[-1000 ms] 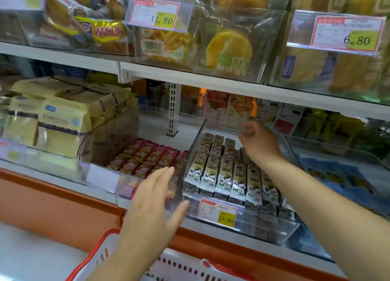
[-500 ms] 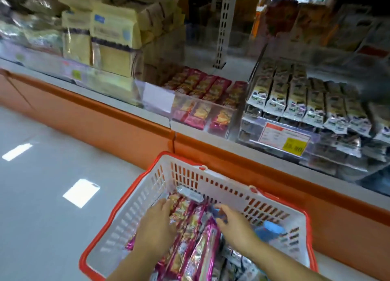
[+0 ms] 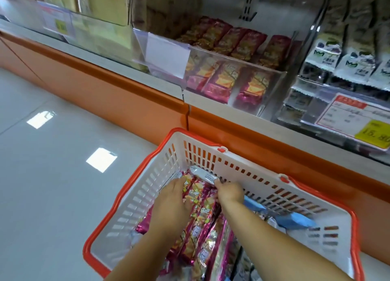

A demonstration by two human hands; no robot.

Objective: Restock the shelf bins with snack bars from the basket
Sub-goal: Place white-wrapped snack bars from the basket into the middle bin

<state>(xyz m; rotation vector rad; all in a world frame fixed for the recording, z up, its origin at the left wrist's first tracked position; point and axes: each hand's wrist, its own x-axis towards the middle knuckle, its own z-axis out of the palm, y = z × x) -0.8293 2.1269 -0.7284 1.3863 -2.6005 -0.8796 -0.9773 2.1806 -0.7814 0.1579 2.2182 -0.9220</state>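
Snack bars [image 3: 198,223] were piled in the basket [image 3: 130,196], left hand [image 3: 171,198] lying on the pink ones, grip unclear, right hand [image 3: 230,193] pinching a silver bar [image 3: 202,175]; shelf bin [image 3: 238,59] only part full, plenty left.

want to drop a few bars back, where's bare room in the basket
Bare-looking room: the strip between the pink bars and the basket's left wall, and the far right corner past the blue packs. Crowded: the middle, where the left hand and right hand are among the bars, and the near edge.
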